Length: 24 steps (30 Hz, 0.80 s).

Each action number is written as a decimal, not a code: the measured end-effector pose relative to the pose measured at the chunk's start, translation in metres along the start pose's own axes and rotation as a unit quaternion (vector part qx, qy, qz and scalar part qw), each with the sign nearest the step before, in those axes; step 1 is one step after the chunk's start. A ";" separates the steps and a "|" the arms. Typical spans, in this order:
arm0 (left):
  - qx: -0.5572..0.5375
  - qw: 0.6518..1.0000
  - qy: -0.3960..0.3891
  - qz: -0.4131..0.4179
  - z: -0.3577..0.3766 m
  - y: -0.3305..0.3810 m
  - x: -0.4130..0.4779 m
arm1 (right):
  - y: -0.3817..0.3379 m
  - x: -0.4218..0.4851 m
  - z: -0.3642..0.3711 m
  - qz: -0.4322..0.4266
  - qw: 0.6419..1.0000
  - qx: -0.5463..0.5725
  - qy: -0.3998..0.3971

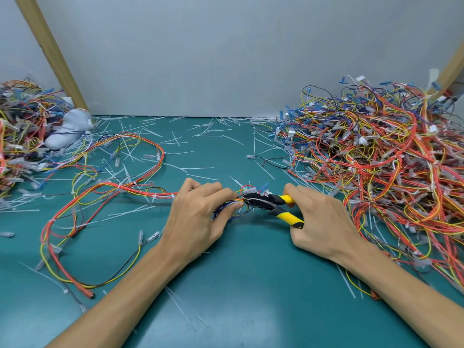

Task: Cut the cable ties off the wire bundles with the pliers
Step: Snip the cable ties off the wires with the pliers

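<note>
My left hand (198, 217) grips the end of a wire bundle (120, 189) of red, yellow, black and blue wires that loops away to the left across the green mat. My right hand (324, 222) holds the yellow-handled pliers (271, 203) by their grips. The black jaws point left and sit against the wires just beside my left fingertips. White cable ties ring the bundle at several spots, one of them (155, 197) just left of my left hand. Whether the jaws hold a tie is hidden.
A large heap of tied wire bundles (381, 167) fills the right side. Another heap (20, 136) lies at the far left beside a white glove (70, 129). Cut white tie pieces (200, 169) litter the green mat (251, 285). A grey wall stands behind.
</note>
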<state>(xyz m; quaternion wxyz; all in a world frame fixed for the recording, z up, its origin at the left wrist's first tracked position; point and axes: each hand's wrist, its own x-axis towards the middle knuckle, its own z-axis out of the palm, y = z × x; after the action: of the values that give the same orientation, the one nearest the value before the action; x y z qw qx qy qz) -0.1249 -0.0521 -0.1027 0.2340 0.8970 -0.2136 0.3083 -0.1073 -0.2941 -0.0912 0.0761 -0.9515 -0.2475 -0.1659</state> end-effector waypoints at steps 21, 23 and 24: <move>0.011 1.000 -0.023 -0.004 0.000 0.001 0.000 | 0.005 -0.001 0.004 0.020 1.000 0.010 -0.017; 0.011 1.000 -0.023 -0.004 -0.001 0.001 0.000 | 0.004 -0.001 0.004 0.018 1.000 0.015 -0.013; 0.010 1.000 -0.022 -0.005 0.000 0.001 0.000 | 0.004 -0.001 0.004 0.016 1.000 0.018 -0.010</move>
<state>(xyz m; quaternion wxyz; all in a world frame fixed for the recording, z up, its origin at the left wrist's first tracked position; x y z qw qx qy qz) -0.1257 -0.0529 -0.1019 0.2215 0.9069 -0.2116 0.2892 -0.1051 -0.2971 -0.0955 0.0936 -0.9554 -0.2359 -0.1509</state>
